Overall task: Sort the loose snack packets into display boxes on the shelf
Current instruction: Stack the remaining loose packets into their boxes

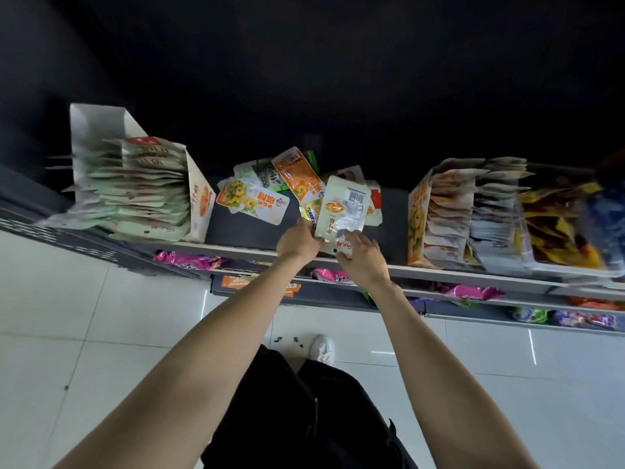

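both hands meet at the front edge of the shelf (236, 247), over the loose pile. left hand (299, 242) has its fingers curled round the lower left edge of a cream snack packet (341, 208), which stands tilted with its barcode side up; the fingertips are hidden behind the packet. right hand (363, 258) lies with fingers spread and fairly straight against the packet's lower right corner, touching a crinkled clear patch there; whether the thumb pinches from beneath cannot be told.

behind the held packet lies the pile of loose packets (252, 198): a white one printed with yellow-green food and an orange corner, an orange one (297, 174) leaning across it, a grey-white one and a bit of green wrapper mostly covered. more packets to the right of the held one are largely hidden by it, only a red-and-white edge showing.

on the left of the shelf stands a white display box (199, 198) packed with pale green and cream packets set upright, blurred at its left end. on the right stands an orange-printed display box (417, 221) holding rows of packets, beside a box of yellow and dark packets (561, 231) that is smeared and cut off by the frame edge.

lower shelves show pink wrappers (189, 260), partly hidden. below, a white tiled floor (67, 333), dark trousers and one white shoe (323, 348).
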Demonstrator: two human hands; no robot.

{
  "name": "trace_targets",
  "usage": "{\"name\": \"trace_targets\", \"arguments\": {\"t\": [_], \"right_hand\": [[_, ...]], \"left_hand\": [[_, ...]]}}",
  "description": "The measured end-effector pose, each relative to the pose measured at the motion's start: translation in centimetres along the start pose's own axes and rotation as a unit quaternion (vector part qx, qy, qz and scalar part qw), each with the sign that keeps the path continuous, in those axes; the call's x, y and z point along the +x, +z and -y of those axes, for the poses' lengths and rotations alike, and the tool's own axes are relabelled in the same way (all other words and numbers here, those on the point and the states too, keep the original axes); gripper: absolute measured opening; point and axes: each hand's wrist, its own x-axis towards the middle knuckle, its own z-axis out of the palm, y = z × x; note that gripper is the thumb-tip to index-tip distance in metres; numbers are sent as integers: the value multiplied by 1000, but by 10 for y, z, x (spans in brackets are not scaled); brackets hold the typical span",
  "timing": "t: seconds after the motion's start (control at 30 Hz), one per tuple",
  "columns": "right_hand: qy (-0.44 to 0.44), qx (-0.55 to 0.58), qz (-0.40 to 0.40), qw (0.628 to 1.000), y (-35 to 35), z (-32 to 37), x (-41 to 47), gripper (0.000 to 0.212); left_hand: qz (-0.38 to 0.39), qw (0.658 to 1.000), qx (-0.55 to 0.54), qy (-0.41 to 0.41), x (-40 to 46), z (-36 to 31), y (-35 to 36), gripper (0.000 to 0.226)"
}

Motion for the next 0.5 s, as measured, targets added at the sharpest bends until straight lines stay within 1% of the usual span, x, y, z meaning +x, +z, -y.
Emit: {"name": "trace_targets", "arguments": {"t": [0.07, 0.1, 0.13, 0.17, 0.2, 0.23, 0.27, 0.3, 0.33, 0.37, 0.43, 0.47, 0.5], "right_hand": [[-2, -7, -10, 1000, 0, -1, -2, 57], [-4, -26, -19, 999, -2, -1, -4, 64], [-13, -51, -45, 998, -5, 0, -8, 70], [-34, -72, -94, 992, -11, 2, -12, 68], [-66, -83, -177, 978, -17, 5, -15, 56], [-103, -89, -268, 954, -26, 8, -19, 38], [-143, -91, -341, 925, -35, 10, -24, 25], [-168, -89, -388, 902, -47, 14, -28, 21], [-173, -66, -392, 901, -59, 20, -33, 18], [-156, -24, -376, 913, -70, 28, -40, 14], [-74, 82, -296, 949, -81, 41, -50, 18], [-41, 149, -239, 959, -82, 46, -53, 21], [-18, 220, -190, 957, -83, 51, -56, 23]], "left_hand": [[2, 1000, -25, -12, -1, -5, 3, 34], [5, 999, -48, -7, -4, -10, 2, 29], [6, 997, -81, 3, -8, -16, 0, 25], [4, 993, -119, 18, -14, -23, -4, 22], [-4, 987, -156, 39, -23, -32, -11, 18], [-16, 980, -191, 60, -33, -41, -19, 16], [-30, 972, -220, 82, -45, -48, -29, 17], [-48, 964, -239, 107, -57, -52, -41, 19], [-71, 958, -244, 132, -69, -53, -54, 23], [-97, 953, -244, 152, -80, -48, -67, 26], [-152, 940, -252, 170, -95, -29, -91, 24], [-178, 934, -256, 172, -101, -16, -102, 22], [-197, 931, -255, 172, -105, -3, -113, 17]]}}
